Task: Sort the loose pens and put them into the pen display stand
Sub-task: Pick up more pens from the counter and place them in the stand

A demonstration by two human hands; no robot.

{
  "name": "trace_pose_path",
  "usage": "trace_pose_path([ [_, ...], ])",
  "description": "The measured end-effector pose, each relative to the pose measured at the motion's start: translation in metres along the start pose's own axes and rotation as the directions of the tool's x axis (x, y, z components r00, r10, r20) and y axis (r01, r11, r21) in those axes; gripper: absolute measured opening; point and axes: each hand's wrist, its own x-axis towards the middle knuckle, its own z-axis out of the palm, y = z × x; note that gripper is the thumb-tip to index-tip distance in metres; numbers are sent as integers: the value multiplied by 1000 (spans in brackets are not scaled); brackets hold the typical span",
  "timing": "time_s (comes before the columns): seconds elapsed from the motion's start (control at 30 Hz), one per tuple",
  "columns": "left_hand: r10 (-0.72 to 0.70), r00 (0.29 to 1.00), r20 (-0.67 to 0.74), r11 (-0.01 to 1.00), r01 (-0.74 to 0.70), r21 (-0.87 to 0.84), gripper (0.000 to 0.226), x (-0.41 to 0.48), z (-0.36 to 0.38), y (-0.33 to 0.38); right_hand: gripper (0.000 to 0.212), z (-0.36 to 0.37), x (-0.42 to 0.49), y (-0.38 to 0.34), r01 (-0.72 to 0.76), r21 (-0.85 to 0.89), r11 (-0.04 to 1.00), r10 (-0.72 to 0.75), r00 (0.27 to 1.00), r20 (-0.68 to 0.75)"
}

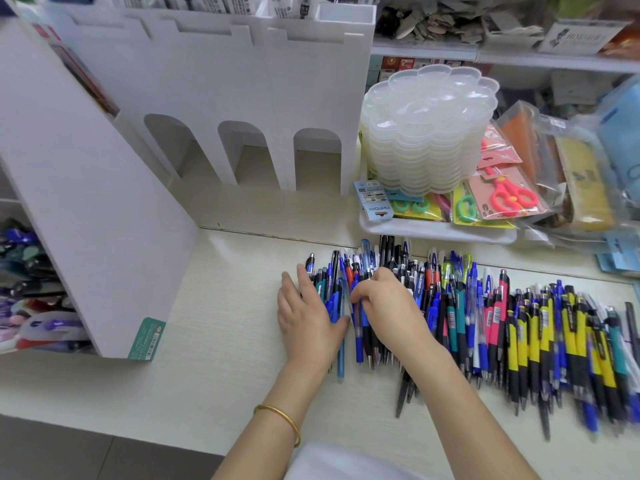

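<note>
A long spread of loose pens (519,327) lies on the pale table (214,344), with blue, black, yellow, pink and teal barrels. My left hand (304,313) lies flat with straight fingers against the left end of the pile. My right hand (384,306) is curled over the pens just beside it and pinches a blue pen (359,341) near its upper part. The white pen display stand (242,98) stands at the back left, with three arched openings along its base and pens in its top slots.
A stack of clear flower-shaped palettes (426,133) sits on a white tray (440,232) with packaged scissors (509,195) at the back right. Bagged goods crowd the far right. A white side panel (86,220) stands at left, with more stationery behind it.
</note>
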Motion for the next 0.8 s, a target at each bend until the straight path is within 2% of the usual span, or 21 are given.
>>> trace_pose_path([
  [0.13,-19,994,-103,996,28,88,108,-9,2,0,23,0,-1,-1,11,-26,1000,-11,1000,-10],
  [0.23,-10,997,-72,994,18,107,105,-5,4,6,24,0,-2,-1,23,-42,999,-24,1000,-16],
  [0.43,-49,995,-90,990,61,126,106,4,5,13,29,-1,-4,0,38,-59,997,-39,999,-16],
  [0.63,-13,990,-138,974,44,220,106,7,11,7,33,-3,-4,0,38,-68,997,-38,999,2],
  [0.7,15,987,-157,968,25,248,104,8,12,3,32,-3,-4,1,34,-72,997,-34,999,5],
  [0.8,-22,993,-116,970,49,236,104,12,9,6,25,0,-3,4,14,-64,998,-13,1000,9],
])
